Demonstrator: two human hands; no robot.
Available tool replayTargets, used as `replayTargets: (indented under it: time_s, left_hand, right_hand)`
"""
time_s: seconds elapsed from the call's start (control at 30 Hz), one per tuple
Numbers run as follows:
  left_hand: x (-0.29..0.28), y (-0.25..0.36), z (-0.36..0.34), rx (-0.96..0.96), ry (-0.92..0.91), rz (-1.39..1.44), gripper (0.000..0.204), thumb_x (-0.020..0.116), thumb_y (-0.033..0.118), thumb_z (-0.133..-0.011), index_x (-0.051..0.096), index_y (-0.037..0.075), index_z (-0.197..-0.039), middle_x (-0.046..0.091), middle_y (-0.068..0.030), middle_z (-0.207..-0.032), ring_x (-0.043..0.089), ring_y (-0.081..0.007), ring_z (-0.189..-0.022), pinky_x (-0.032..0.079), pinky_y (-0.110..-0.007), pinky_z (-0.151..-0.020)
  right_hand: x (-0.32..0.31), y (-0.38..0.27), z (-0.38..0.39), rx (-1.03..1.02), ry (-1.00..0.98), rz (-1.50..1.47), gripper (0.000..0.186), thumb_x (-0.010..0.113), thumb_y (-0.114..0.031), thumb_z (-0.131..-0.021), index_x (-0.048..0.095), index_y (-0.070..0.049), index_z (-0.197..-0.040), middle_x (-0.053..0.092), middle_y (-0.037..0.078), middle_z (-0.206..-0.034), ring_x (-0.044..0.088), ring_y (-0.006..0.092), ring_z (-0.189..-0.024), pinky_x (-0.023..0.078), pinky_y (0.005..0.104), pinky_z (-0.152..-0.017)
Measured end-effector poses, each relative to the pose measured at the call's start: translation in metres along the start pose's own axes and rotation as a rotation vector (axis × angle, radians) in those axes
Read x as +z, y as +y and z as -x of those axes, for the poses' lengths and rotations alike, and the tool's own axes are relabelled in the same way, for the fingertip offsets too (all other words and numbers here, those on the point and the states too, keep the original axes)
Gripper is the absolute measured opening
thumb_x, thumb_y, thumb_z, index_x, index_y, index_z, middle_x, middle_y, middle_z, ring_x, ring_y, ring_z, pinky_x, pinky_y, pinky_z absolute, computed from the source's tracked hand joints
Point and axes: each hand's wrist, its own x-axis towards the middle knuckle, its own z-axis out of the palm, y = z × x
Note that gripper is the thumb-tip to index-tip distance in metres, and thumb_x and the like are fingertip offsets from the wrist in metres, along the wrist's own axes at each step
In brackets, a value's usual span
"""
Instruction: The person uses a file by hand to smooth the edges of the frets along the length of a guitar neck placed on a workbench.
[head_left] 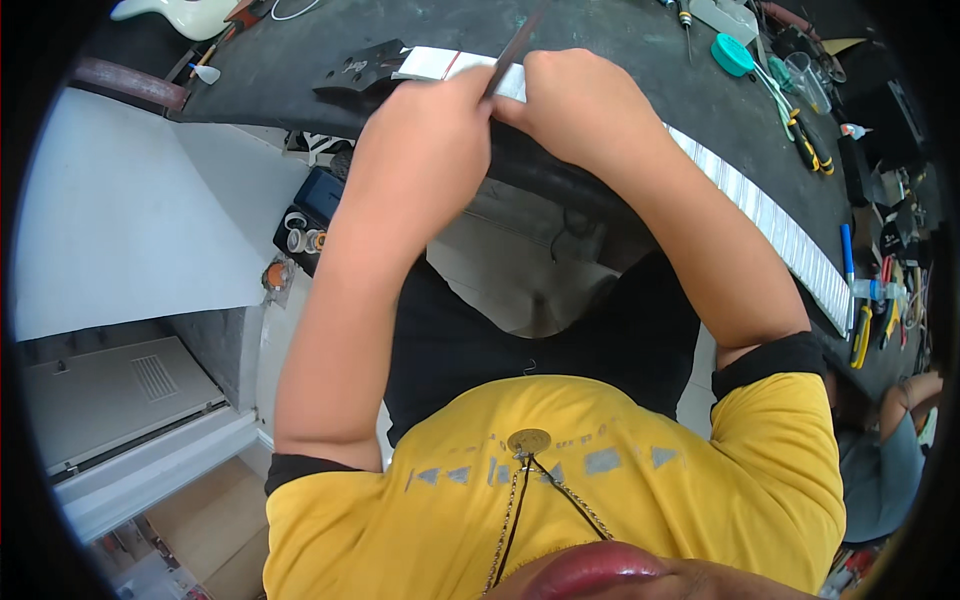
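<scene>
A long guitar neck [752, 200] lies across the near edge of the dark bench, its fretboard covered in pale strips between the frets. Its black headstock [352, 72] is at the left end. My left hand [432, 140] is closed round a thin, dark, flat tool like a file [518, 42], which points up and away, tilted over the neck. Close beside it, my right hand [590, 105] is curled over the neck, with the thumb along the near side by the tool. The fingertips of both hands are mostly hidden.
On the bench's right lie pliers [808, 145], a screwdriver [685, 18], a teal round container [732, 55] and a blue pen [847, 252]. A white guitar body [180, 14] is at the far left. Another person's arm [905, 405] shows at lower right.
</scene>
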Motion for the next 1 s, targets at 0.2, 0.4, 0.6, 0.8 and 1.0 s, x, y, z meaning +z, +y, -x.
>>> replayTargets:
  time_s: [0.2, 0.4, 0.6, 0.8, 1.0]
  left_hand:
    - [-0.014, 0.011, 0.059, -0.071, -0.001, 0.019, 0.041, 0.075, 0.005, -0.103, 0.074, 0.006, -0.145, 0.079, -0.0250, -0.098, 0.076, -0.0474, -0.089, 0.060, -0.053, -0.080]
    - [-0.069, 0.010, 0.176, -0.202, -0.141, 0.091, 0.056, 0.077, -0.004, -0.100, 0.070, 0.005, -0.155, 0.080, -0.0220, -0.103, 0.072, -0.0433, -0.080, 0.058, -0.045, -0.074]
    - [-0.067, 0.010, 0.145, -0.207, -0.028, 0.098, 0.059, 0.073, -0.008, -0.099, 0.069, 0.008, -0.156, 0.064, -0.0139, -0.081, 0.061, -0.0226, -0.066, 0.052, -0.034, -0.067]
    - [-0.057, 0.003, 0.122, -0.179, -0.079, -0.068, 0.053, 0.072, -0.002, -0.103, 0.069, 0.009, -0.155, 0.077, -0.0252, -0.096, 0.075, -0.0449, -0.082, 0.058, -0.047, -0.076]
    - [-0.033, -0.025, 0.010, 0.027, -0.002, -0.179, 0.041, 0.067, 0.007, -0.108, 0.071, 0.010, -0.148, 0.079, -0.0272, -0.100, 0.074, -0.0521, -0.092, 0.058, -0.057, -0.080]
  right_hand:
    - [0.001, 0.015, -0.001, 0.013, 0.050, 0.001, 0.054, 0.079, -0.050, -0.105, 0.083, 0.001, -0.087, 0.078, 0.020, -0.077, 0.081, 0.0398, -0.080, 0.066, 0.0501, -0.077]
    - [0.004, 0.007, -0.003, 0.027, 0.035, 0.018, 0.059, 0.077, -0.055, -0.105, 0.083, 0.000, -0.085, 0.078, 0.019, -0.076, 0.082, 0.0396, -0.083, 0.065, 0.0508, -0.079]
    - [0.008, 0.007, -0.003, -0.018, 0.091, 0.044, 0.060, 0.076, -0.058, -0.106, 0.083, -0.001, -0.092, 0.081, 0.019, -0.083, 0.082, 0.0403, -0.085, 0.066, 0.0507, -0.081]
    - [0.021, 0.002, -0.013, -0.049, 0.190, 0.008, 0.056, 0.074, -0.056, -0.107, 0.084, -0.001, -0.097, 0.083, 0.019, -0.089, 0.083, 0.0406, -0.087, 0.067, 0.0495, -0.079]
    - [0.012, -0.004, -0.014, -0.118, 0.162, -0.063, 0.060, 0.073, -0.059, -0.107, 0.081, -0.001, -0.094, 0.081, 0.021, -0.085, 0.082, 0.0413, -0.085, 0.066, 0.0510, -0.077]
